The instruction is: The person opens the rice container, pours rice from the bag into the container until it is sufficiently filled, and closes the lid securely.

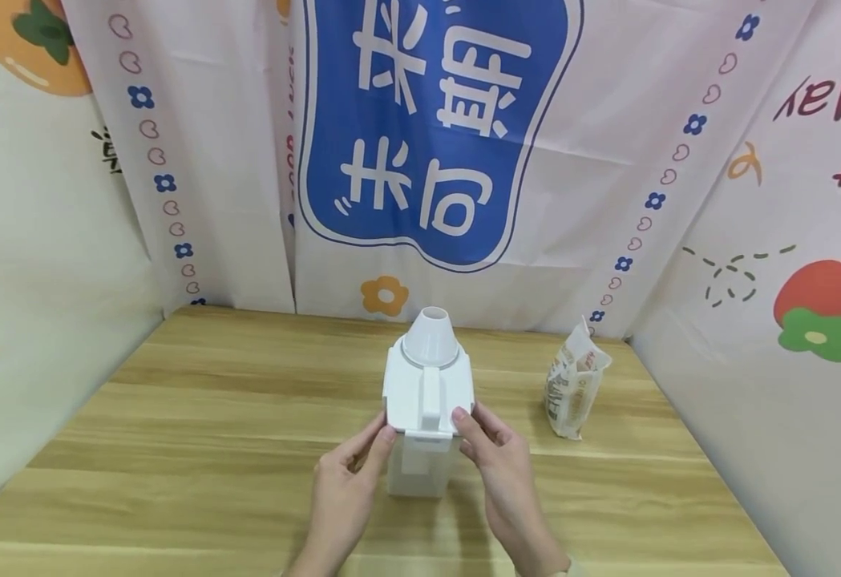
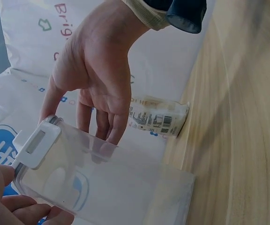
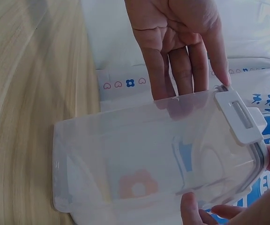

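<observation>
A clear plastic storage container [image 1: 420,473] stands upright on the wooden table. Its white lid [image 1: 407,393] has a raised bar handle and a white front clip [image 2: 40,146]. A white cone-shaped piece [image 1: 430,340] with an open narrow top sits on the lid's far part. My left hand [image 1: 343,487] holds the left side, thumb at the lid's front corner. On the opposite side my right hand [image 1: 504,473] grips the container, its thumb on the lid near the front right corner. Through the clear wall, fingers of the left hand [image 3: 186,56] show against the side.
To the right on the table [image 1: 175,449] stands a white printed packet [image 1: 575,386]. Behind it hangs a printed cloth [image 1: 593,208] with a blue sign, and patterned sheets close off the left and right sides.
</observation>
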Available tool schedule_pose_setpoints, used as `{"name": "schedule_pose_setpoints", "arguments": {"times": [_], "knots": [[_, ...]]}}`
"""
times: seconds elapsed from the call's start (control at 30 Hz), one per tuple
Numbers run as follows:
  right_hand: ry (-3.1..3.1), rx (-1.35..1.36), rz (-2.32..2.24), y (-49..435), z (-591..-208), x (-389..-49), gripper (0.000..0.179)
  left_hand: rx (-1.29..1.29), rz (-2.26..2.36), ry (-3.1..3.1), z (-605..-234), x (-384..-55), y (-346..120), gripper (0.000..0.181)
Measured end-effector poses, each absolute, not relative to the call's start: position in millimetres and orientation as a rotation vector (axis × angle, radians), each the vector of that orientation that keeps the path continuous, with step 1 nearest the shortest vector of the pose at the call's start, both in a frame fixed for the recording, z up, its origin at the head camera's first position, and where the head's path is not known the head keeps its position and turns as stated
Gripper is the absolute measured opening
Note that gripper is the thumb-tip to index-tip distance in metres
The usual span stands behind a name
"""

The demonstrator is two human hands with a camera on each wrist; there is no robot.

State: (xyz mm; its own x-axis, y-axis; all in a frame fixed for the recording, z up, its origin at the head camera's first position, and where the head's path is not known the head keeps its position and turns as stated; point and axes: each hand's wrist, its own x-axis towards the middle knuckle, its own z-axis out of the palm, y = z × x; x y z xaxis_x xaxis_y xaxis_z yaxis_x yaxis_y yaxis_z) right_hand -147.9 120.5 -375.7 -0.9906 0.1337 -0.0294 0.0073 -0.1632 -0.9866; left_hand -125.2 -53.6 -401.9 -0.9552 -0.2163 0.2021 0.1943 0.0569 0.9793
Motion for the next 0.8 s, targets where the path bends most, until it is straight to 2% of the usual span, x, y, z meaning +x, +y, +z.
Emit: {"name": "schedule_pose_setpoints", "arguments": {"times": [0.2,0.8], "knots": [[-1.977,-0.161,2.331,119.9,-376.2,-149.5,0.061,-0.016,-1.955,-2.06,-402.6,-124.7,-54.2,0.044],[-1.967,-0.145,2.325,119.8,-376.8,-149.9,0.063,-0.128,-1.894,-2.049,-405.0,-122.1,-55.7,0.033]]}}
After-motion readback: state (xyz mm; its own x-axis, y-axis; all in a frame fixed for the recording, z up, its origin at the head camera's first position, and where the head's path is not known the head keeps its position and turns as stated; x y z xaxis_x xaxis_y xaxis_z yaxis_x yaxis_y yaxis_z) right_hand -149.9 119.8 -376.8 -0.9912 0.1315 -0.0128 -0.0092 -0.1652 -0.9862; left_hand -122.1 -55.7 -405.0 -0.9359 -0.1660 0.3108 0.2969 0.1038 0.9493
